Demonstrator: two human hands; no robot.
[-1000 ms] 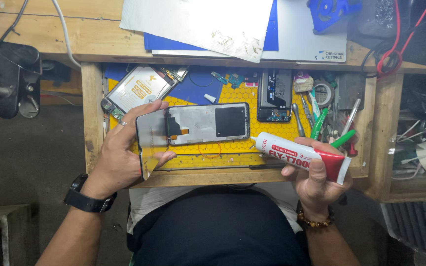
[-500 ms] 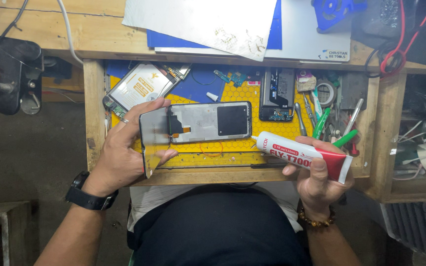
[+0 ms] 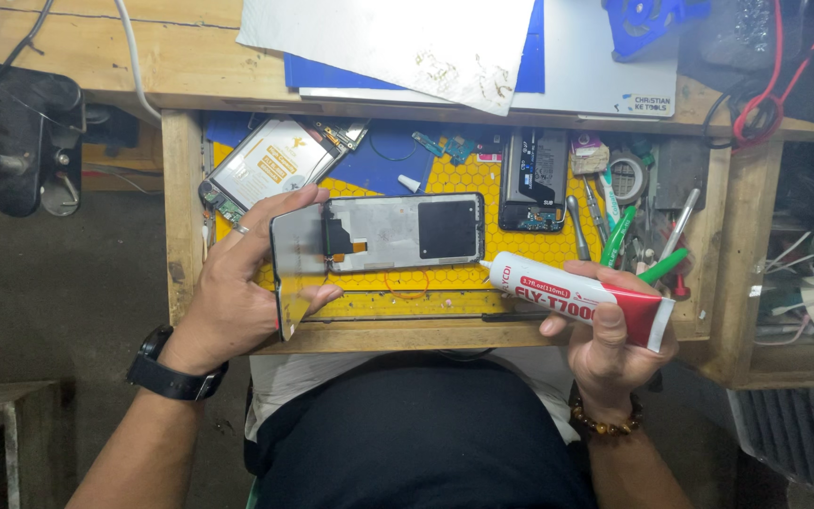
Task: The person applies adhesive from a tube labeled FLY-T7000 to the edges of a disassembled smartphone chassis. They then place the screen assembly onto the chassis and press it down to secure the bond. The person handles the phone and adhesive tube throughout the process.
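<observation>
Before us, open wooden drawer (image 3: pixel 181 207) under wooden benchtop (image 3: pixel 96 57). We note yellow honeycomb mat (image 3: pixel 445 174) lining it; opened phone body (image 3: pixel 534 179), circuit board piece (image 3: pixel 449 146), tape roll (image 3: pixel 626 176), green-handled tools (image 3: pixel 619 236) lying there.

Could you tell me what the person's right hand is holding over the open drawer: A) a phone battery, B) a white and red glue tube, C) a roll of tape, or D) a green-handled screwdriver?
B: the right hand is wrapped around a white and red glue tube, its nozzle pointing towards the phone screen panel held by the left hand.
</observation>
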